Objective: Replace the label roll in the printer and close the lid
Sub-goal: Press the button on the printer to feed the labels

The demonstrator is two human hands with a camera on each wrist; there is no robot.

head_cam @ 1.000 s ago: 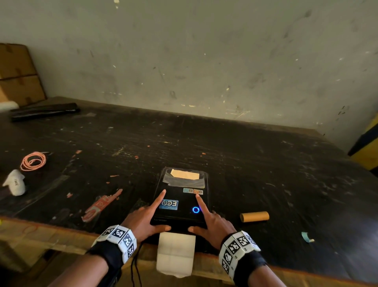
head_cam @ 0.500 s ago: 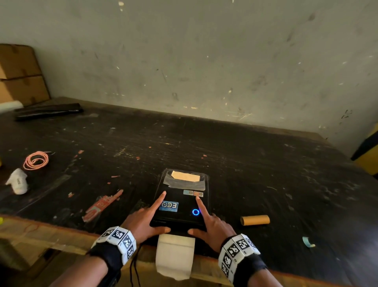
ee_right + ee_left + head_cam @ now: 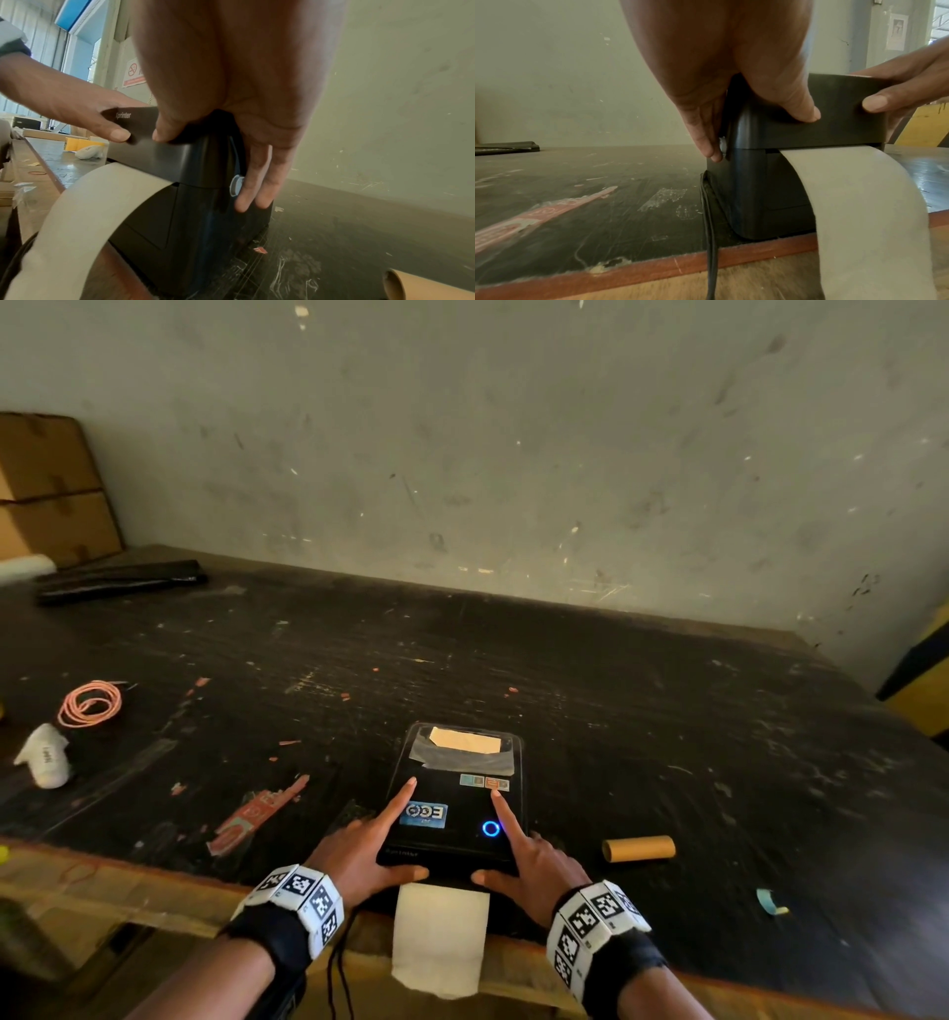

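Note:
The black label printer [image 3: 462,845] stands at the table's near edge with its lid down and a blue ring light lit. White label paper [image 3: 439,937] comes out of its front slot and hangs over the table edge. My left hand [image 3: 380,845] and right hand [image 3: 518,855] both rest on the lid: index fingers straight on top, thumbs against the front lip. The other fingers [image 3: 706,140] [image 3: 257,182] lie straight down the printer's sides beside round side buttons. An empty brown cardboard core [image 3: 638,848] lies to the right of the printer.
A black cable [image 3: 709,243] drops over the table's front edge left of the printer. On the left lie a red sticker strip [image 3: 257,814], a pink coiled cord [image 3: 90,703] and a white object [image 3: 46,757]. Cardboard boxes [image 3: 46,490] stand far left, and a wall rises behind.

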